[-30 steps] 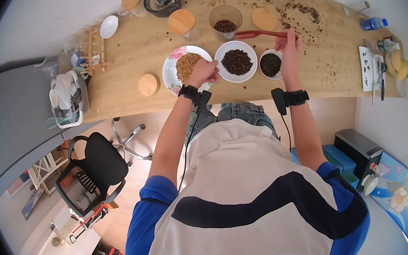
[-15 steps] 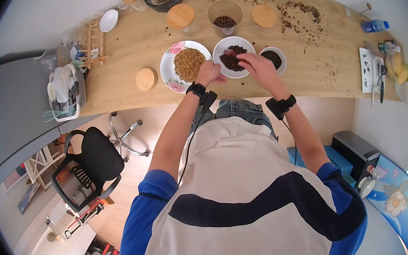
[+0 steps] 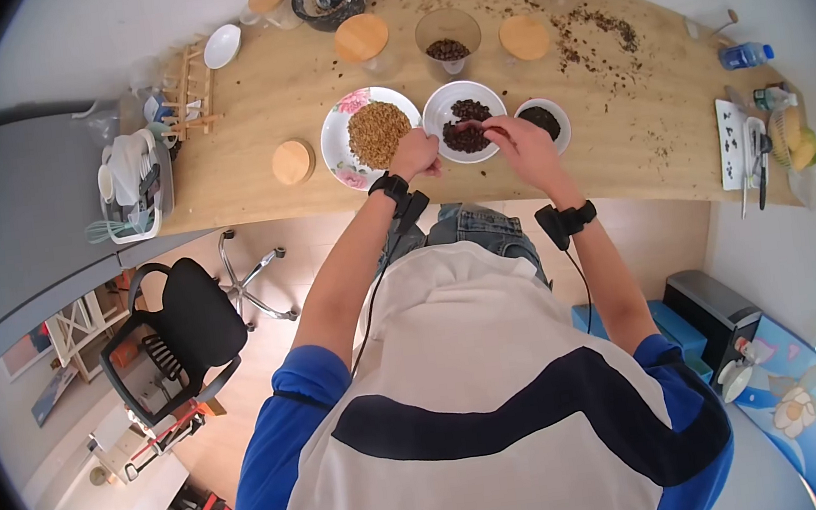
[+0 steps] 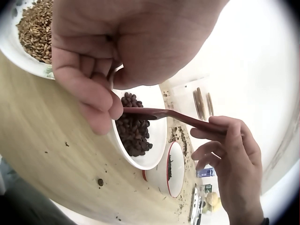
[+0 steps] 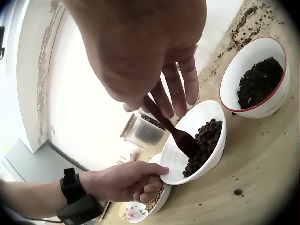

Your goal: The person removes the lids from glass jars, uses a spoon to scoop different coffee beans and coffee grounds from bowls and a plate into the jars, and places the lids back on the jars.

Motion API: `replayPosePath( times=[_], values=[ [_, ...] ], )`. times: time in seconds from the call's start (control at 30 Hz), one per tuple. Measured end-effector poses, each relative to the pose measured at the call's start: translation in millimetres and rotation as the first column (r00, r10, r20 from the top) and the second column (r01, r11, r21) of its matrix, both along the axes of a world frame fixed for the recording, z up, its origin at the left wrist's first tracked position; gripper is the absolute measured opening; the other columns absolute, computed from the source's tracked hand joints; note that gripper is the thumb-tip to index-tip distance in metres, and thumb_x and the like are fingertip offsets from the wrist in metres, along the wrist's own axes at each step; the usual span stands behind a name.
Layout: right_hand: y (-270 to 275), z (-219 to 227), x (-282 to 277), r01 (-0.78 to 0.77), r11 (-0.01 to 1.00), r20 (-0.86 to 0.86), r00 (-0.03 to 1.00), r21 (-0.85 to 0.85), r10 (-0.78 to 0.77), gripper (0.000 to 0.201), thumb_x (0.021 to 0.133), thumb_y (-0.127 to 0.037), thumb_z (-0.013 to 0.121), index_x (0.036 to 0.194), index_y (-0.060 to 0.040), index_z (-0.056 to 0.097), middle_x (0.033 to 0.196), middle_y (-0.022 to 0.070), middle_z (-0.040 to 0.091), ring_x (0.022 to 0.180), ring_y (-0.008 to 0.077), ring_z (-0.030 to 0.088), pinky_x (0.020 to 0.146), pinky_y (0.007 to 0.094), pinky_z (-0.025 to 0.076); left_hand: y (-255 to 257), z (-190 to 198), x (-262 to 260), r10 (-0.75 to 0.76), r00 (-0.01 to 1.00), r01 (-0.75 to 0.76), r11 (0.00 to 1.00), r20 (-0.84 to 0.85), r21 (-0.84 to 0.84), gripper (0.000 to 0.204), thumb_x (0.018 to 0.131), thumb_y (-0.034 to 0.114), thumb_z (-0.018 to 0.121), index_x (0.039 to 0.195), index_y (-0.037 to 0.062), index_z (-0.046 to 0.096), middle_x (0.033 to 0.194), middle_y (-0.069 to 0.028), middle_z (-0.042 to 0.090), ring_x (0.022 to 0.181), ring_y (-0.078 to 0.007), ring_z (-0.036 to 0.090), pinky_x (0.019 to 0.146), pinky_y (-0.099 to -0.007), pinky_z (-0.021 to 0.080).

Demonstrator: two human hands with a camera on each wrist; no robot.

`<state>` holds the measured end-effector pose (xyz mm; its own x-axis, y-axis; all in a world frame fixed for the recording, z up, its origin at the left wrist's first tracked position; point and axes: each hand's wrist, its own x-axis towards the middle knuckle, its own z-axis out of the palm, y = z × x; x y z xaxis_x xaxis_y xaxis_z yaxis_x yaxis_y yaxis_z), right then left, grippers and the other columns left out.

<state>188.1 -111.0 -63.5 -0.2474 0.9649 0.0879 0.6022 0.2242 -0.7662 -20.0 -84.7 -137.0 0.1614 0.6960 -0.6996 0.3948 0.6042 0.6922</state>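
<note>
2 hands show on my feed, both near the front edge of the table (image 3: 247, 163). With the left hand (image 3: 415, 154) I have a grasp on a white bowl (image 5: 204, 111), thumb over its rim. The right hand (image 3: 527, 149) grips a dark red spoon (image 5: 184, 142), its head down among the dark beans (image 5: 208, 138) in that bowl. Close to the bowl's left I see a flowered plate (image 3: 336, 127) heaped with golden grain (image 3: 379, 135); just right, a smaller red-rimmed bowl (image 5: 233, 77) of dark leaves (image 5: 260, 84). Toward the far edge, a clear cup (image 3: 448, 27) holds more beans, with 2 round wooden lids (image 3: 524, 37) flanking it. Dark crumbs (image 3: 595, 37) lie scattered toward the far right corner.
</note>
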Motion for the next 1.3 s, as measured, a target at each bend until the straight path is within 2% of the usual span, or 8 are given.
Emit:
replayPosePath(
  times=[0.13,0.33,0.43,0.5,0.8,1.1,1.17,1.3],
  values=[
    [3,-5,11,0.148,0.983,-0.107,0.981,-0.111,-0.160,0.018,0.084,-0.022,0.058,0.091,-0.0059,0.062,0.077,0.0119,0.064,0.065,0.0257,0.060,0.060,0.0342,0.047,0,6,2,-0.139,0.970,0.163,0.980,-0.199,0.111,0.035,0.084,0.017,0.038,0.068,-0.0101,0.055,0.054,-0.0165,0.059,0.048,-0.0253,0.062,0.051,-0.0336,0.053],
    [12,-34,22,0.447,0.887,-0.056,0.895,0.116,-0.443,0.025,0.085,-0.023,0.058,0.085,0.0012,0.062,0.064,0.0143,0.062,0.055,0.0237,0.060,0.054,0.0322,0.046,4,15,3,-0.181,0.940,0.236,0.957,-0.288,0.169,0.042,0.085,0.023,0.036,0.063,-0.0062,0.057,0.051,-0.0148,0.058,0.049,-0.0246,0.062,0.061,-0.0345,0.053],
    [14,-40,24,0.430,0.903,0.115,0.897,-0.008,-0.426,0.026,0.087,-0.023,0.055,0.086,0.0020,0.062,0.066,0.0094,0.063,0.056,0.0191,0.062,0.055,0.0286,0.048,7,26,7,-0.188,0.928,0.261,0.944,-0.321,0.201,0.043,0.086,0.024,0.036,0.062,-0.0048,0.058,0.050,-0.0141,0.058,0.049,-0.0256,0.061,0.062,-0.0354,0.053],
    [15,-44,23,0.498,0.782,-0.102,0.816,-0.374,-0.568,0.030,0.088,-0.024,0.054,0.082,0.0045,0.061,0.063,0.0092,0.062,0.055,0.0161,0.062,0.055,0.0268,0.051,7,30,9,-0.195,0.921,0.276,0.938,-0.337,0.212,0.044,0.086,0.025,0.036,0.063,-0.0044,0.059,0.049,-0.0137,0.058,0.049,-0.0264,0.061,0.062,-0.0362,0.053],
    [27,-83,29,0.224,0.604,-0.467,0.453,-0.765,-0.760,0.029,0.090,-0.023,0.052,0.086,0.0051,0.055,0.076,0.0151,0.063,0.059,0.0190,0.062,0.055,0.0276,0.053,5,23,19,-0.203,0.805,0.435,0.842,-0.558,0.321,0.047,0.090,0.029,0.035,0.069,-0.0058,0.059,0.052,-0.0170,0.058,0.049,-0.0286,0.061,0.061,-0.0392,0.052],
    [27,-96,41,0.074,0.606,-0.534,0.397,-0.792,-0.747,0.026,0.091,-0.024,0.052,0.088,0.0017,0.056,0.074,0.0111,0.062,0.059,0.0158,0.059,0.056,0.0257,0.051,6,31,22,-0.225,0.779,0.475,0.821,-0.585,0.317,0.048,0.091,0.030,0.033,0.073,-0.0056,0.060,0.053,-0.0184,0.058,0.053,-0.0318,0.061,0.065,-0.0420,0.052],
    [26,-94,42,0.071,0.606,-0.535,0.395,-0.793,-0.747,0.026,0.091,-0.024,0.052,0.088,0.0019,0.056,0.073,0.0108,0.062,0.059,0.0154,0.059,0.056,0.0254,0.050,8,34,19,-0.265,0.837,0.398,0.895,-0.480,0.200,0.045,0.091,0.026,0.033,0.076,-0.0066,0.061,0.067,-0.0245,0.061,0.068,-0.0388,0.062,0.073,-0.0460,0.049],
    [24,-94,44,0.067,0.607,-0.539,0.391,-0.792,-0.746,0.028,0.091,-0.025,0.052,0.089,0.0027,0.056,0.074,0.0105,0.062,0.060,0.0147,0.059,0.055,0.0246,0.050,6,14,9,-0.251,0.908,0.316,0.936,-0.335,0.155,0.046,0.092,0.026,0.033,0.074,-0.0082,0.059,0.061,-0.0227,0.060,0.058,-0.0363,0.061,0.071,-0.0458,0.050]
  ],
)
